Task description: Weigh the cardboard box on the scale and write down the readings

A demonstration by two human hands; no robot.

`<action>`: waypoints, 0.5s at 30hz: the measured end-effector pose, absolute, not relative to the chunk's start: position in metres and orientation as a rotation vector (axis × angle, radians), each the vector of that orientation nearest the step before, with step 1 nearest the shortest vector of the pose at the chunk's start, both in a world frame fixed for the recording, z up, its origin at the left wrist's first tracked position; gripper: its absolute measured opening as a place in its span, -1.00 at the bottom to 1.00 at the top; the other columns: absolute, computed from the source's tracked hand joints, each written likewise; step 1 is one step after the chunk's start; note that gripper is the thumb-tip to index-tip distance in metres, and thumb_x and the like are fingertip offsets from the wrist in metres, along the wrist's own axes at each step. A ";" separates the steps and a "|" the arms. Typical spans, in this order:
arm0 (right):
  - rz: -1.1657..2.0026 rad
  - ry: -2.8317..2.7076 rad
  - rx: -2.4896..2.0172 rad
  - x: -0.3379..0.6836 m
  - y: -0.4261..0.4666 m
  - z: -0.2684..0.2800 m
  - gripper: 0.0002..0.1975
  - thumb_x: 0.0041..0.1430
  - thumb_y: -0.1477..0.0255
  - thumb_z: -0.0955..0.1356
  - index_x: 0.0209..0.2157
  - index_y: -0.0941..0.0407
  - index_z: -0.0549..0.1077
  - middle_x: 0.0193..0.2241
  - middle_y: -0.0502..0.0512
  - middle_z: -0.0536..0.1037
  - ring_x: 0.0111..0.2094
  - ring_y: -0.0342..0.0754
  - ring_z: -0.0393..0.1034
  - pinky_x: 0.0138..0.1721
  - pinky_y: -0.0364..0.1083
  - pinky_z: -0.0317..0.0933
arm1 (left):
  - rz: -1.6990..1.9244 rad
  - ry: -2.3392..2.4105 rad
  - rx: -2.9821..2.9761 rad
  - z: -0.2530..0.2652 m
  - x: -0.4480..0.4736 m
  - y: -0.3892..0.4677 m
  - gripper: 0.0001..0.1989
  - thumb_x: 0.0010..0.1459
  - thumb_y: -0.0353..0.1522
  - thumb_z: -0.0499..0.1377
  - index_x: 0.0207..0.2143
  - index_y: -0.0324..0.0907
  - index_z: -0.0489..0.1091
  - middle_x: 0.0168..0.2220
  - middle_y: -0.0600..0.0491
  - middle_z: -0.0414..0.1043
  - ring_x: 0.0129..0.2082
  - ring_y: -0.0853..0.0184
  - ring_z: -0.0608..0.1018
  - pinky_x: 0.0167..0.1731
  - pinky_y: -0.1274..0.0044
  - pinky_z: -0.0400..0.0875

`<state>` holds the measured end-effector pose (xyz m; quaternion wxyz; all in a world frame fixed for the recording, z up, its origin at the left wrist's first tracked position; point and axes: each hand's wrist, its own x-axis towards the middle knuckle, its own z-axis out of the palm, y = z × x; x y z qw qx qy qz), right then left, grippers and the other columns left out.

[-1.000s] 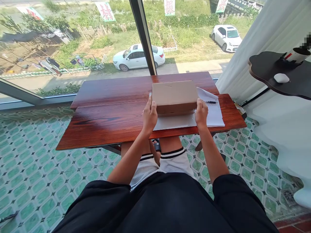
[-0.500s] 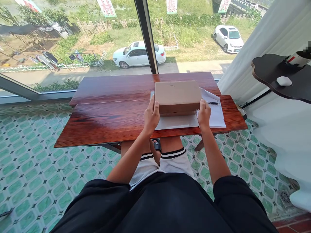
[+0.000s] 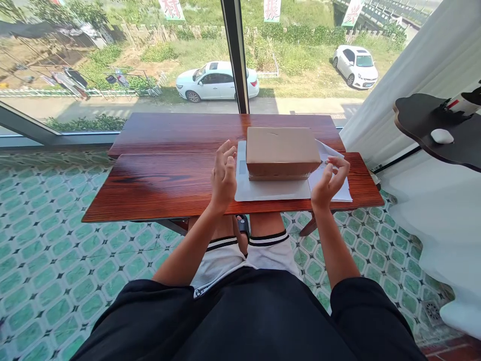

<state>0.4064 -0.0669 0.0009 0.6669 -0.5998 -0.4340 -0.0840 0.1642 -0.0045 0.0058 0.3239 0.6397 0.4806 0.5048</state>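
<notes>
A closed brown cardboard box (image 3: 282,145) rests on a flat, pale grey-white board (image 3: 272,191), possibly a scale, with a small greyish panel at its left side. My left hand (image 3: 224,175) is raised to the left of the box, apart from it, with fingers spread and nothing held. On the right, my right hand (image 3: 329,181) hovers over white paper sheets (image 3: 342,193), clear of the box, its fingers loosely curled but apart and holding nothing. That hand covers most of the pen lying on the sheets.
The wooden table (image 3: 165,183) has a raised back section along the window. At the right stands a dark wavy-edged side table (image 3: 421,120) with a white computer mouse (image 3: 442,136) on it, beside a white curtain (image 3: 406,210). My legs are under the table's front edge.
Both hands have let go of the box and moved outward, left and right. The box now sits on the pale board. The view has shifted slightly.
</notes>
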 end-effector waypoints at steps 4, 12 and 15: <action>-0.199 -1.362 -1.172 0.367 -0.083 0.011 -0.78 0.31 0.47 0.15 -0.39 0.07 0.34 -0.42 0.08 0.40 -0.28 -0.03 0.35 -0.19 0.03 0.24 | 1.426 1.204 1.711 0.037 0.151 -0.019 -0.53 0.35 -0.14 -0.13 0.25 -0.03 0.12 0.18 -0.06 0.39 0.18 0.22 0.45 0.09 0.34 0.43; 0.048 -1.985 -0.804 0.291 -0.094 0.007 -0.90 0.18 0.58 0.24 -0.36 0.10 0.30 -0.39 0.03 0.46 -0.28 -0.09 0.28 -0.21 -0.04 0.13 | 1.537 0.950 1.783 0.081 0.135 -0.046 -0.67 0.34 -0.14 -0.05 0.05 -0.01 0.27 -0.12 0.03 0.51 -0.07 0.25 0.57 -0.10 0.34 0.53; 0.080 -2.139 -0.721 0.270 -0.090 0.002 -0.93 0.22 0.53 0.25 -0.34 0.11 0.34 -0.36 0.03 0.49 -0.26 -0.09 0.28 -0.21 -0.06 0.15 | 1.504 0.816 1.841 0.090 0.130 -0.052 -0.71 0.34 -0.22 -0.04 0.03 -0.04 0.32 -0.19 0.04 0.51 -0.16 0.30 0.58 -0.17 0.40 0.53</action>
